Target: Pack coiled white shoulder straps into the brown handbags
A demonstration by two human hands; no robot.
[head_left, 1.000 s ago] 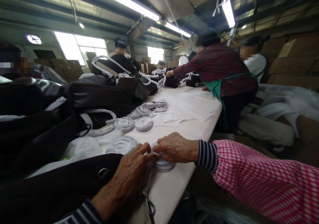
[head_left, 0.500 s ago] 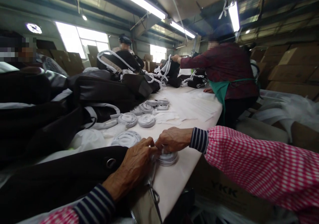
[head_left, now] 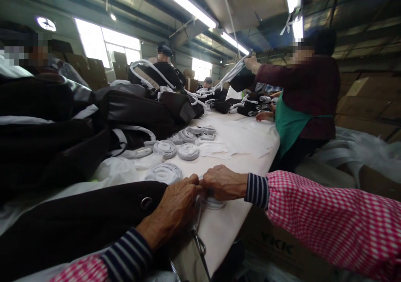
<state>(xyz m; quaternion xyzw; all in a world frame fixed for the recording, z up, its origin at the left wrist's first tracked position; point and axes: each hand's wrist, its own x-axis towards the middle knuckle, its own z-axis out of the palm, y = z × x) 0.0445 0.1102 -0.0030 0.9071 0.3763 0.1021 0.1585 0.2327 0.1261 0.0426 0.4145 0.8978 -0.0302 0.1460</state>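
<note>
Strip lights [head_left: 186,2], stacked cartons [head_left: 366,104] and an aproned co-worker [head_left: 316,87] mark a factory workshop.

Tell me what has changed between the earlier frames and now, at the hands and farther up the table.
The co-worker in the green apron has straightened up; that person's raised hand has lifted a dark piece and white straps upward and to the picture's right. Unchanged: the left hand and right hand stay together at the nearest white coil; the other coils lie as before.
</note>
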